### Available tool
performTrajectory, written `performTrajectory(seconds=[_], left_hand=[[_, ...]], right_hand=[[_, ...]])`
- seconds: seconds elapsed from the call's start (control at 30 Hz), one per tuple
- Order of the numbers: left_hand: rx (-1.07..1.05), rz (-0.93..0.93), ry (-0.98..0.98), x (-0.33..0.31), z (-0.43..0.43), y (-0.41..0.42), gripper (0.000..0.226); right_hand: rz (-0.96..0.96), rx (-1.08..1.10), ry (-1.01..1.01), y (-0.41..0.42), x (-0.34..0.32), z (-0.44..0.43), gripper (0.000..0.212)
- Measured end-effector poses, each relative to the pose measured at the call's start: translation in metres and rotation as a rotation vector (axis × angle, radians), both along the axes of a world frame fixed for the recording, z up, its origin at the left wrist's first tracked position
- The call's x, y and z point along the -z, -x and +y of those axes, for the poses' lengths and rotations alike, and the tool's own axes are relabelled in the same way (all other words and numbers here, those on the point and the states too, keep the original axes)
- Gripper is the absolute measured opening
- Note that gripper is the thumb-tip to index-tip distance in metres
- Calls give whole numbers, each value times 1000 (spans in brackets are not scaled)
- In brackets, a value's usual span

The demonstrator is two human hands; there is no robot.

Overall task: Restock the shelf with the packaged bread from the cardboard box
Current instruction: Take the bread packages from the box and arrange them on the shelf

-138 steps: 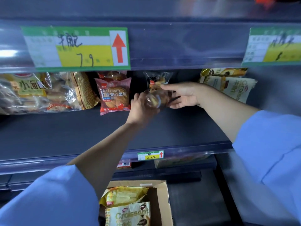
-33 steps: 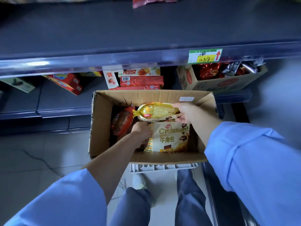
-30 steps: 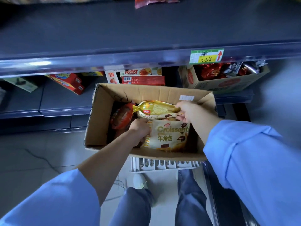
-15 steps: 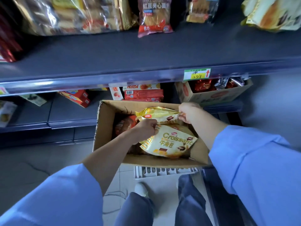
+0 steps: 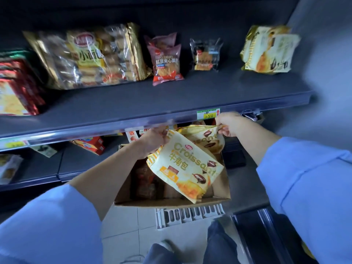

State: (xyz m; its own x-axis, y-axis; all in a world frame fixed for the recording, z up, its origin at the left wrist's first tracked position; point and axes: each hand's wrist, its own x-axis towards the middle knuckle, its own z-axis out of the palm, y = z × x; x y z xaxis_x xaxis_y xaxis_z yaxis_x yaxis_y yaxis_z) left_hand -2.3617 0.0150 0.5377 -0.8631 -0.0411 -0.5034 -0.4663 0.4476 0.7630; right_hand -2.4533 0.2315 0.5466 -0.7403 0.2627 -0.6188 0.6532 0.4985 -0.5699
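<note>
My left hand [image 5: 153, 139] grips the top corner of a yellow croissant bag [image 5: 184, 168], which hangs tilted above the open cardboard box [image 5: 171, 201]. A second yellow croissant bag [image 5: 204, 137] is pinched at its edge by my right hand [image 5: 229, 123], just below the front lip of the dark shelf [image 5: 152, 103]. Both bags are clear of the box, which holds more reddish packs at the bottom. On the shelf's far right stand matching croissant bags [image 5: 268, 50].
The shelf also carries a large clear bread bag [image 5: 89, 58], red bean bread packs [image 5: 165, 61], a small dark pack [image 5: 205, 54] and red-edged packs [image 5: 17, 86] at left. A lower shelf holds red boxes [image 5: 89, 144]. A white crate [image 5: 188, 214] sits under the box.
Both hands have lifted the two croissant bags up out of the box toward the shelf edge. My view has tilted upward, showing more of the shelf.
</note>
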Motion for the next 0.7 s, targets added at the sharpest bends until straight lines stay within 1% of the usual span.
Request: performTrajectory(seconds=[0.07,0.13,0.37,0.43,0.6,0.63,0.7], left_hand=[[14,70,15,-17,0,4,22],[37,98,48,-34,0,9,33],[-16,175,-32,-86,2,32,29],[-11,208,-22,-94,6,42,29],[-18,257,-50,-109,27,67,30],[-20,255,-61,-111,31,73,27],[-18,260,-67,-115,40,83,18]], right_hand=[[39,-25,-2,1,-27,2,13],[82,-26,-13,5,-52,7,13],[295,140,-6,30,-132,42,7],[316,179,-7,39,-149,55,9],[321,285,30,56,-180,94,29],[338,301,33,59,-184,103,29],[362,328,42,64,-191,118,23]])
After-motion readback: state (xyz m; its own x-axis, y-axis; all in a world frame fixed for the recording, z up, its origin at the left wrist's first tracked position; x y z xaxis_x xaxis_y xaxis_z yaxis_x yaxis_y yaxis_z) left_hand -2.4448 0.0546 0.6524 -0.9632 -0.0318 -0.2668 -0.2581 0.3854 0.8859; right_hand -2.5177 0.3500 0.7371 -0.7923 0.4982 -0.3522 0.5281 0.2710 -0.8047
